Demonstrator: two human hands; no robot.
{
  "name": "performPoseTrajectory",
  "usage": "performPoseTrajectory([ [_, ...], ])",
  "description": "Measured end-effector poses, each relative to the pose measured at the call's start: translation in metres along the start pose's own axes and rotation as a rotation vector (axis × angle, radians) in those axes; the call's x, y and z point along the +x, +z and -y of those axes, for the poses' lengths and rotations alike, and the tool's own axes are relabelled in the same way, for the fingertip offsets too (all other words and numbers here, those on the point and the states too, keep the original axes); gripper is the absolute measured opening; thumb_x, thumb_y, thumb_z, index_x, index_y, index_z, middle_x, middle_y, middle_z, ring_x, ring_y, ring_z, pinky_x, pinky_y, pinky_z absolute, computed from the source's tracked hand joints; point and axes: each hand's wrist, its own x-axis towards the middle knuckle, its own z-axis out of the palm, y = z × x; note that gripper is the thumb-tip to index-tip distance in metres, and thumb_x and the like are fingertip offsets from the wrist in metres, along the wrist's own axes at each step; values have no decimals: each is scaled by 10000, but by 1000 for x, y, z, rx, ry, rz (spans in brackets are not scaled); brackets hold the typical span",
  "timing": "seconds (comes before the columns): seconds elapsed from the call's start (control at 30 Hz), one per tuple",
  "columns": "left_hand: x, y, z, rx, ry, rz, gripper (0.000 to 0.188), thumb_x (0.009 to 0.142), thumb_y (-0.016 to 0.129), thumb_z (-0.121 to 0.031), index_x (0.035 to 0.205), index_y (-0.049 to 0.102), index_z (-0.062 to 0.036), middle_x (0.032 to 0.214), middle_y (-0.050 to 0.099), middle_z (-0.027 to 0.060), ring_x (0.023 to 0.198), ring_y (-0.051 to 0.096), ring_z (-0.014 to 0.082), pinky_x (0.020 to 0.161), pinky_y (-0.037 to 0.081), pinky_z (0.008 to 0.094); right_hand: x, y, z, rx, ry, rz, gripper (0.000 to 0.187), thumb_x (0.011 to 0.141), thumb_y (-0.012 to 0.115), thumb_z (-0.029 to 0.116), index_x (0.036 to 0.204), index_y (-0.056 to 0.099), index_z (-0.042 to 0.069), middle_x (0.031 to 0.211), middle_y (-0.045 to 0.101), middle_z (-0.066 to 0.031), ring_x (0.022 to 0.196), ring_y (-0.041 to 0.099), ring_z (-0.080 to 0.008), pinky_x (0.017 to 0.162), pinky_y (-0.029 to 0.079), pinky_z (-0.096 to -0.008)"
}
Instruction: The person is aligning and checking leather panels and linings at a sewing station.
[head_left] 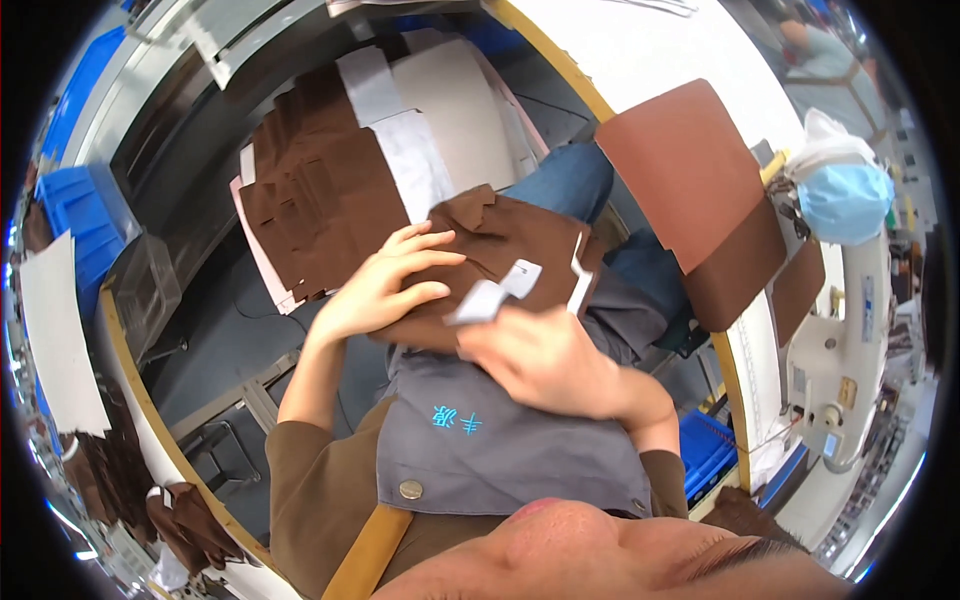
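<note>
A dark brown fabric piece [540, 235] lies over my lap, with a white edge strip on its right side. My left hand [395, 280] rests on its left part, fingers spread and flat. My right hand [545, 360] is closed and blurred by motion just above the near part of the fabric. A white slip [478, 302], also smeared, sticks out from its fingers. Right beside that slip is a small white tab [521, 279] over the brown fabric. Beyond my left hand, a stack of brown fabric pieces [320, 190] lies next to white sheets [410, 150].
Reddish-brown panels [690, 170] lie on the white table at right, near a sewing machine [835, 390] and a light blue mask [845, 200]. Blue bins [85, 220] stand at left. More brown fabric [195, 525] hangs at lower left. Another person [840, 65] is at far right.
</note>
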Motion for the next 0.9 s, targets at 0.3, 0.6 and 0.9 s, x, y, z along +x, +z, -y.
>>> performPoseTrajectory([
  [0.3,58,13,0,-459,-156,-372,135,818,620,-34,936,628,31,816,654,19,750,569,70,692,477,228,16,-11,-97,463,266,-212,664,705,776,217,1229,397,64,1122,567,-139,1116,537,-257,942,416,-369],
  [0.6,84,11,17,-573,-45,-241,179,887,571,-82,1016,607,37,932,641,28,870,538,87,807,437,257,11,-30,-100,157,245,-360,252,758,682,60,963,538,30,1124,545,-131,888,613,-255,745,503,-334],
  [0.9,103,-8,-9,30,361,-296,540,716,591,121,1203,516,-98,1237,432,165,1028,536,260,877,450,354,13,-34,-127,251,286,-344,106,715,694,13,816,662,2,875,644,-94,728,631,-189,605,502,-279],
])
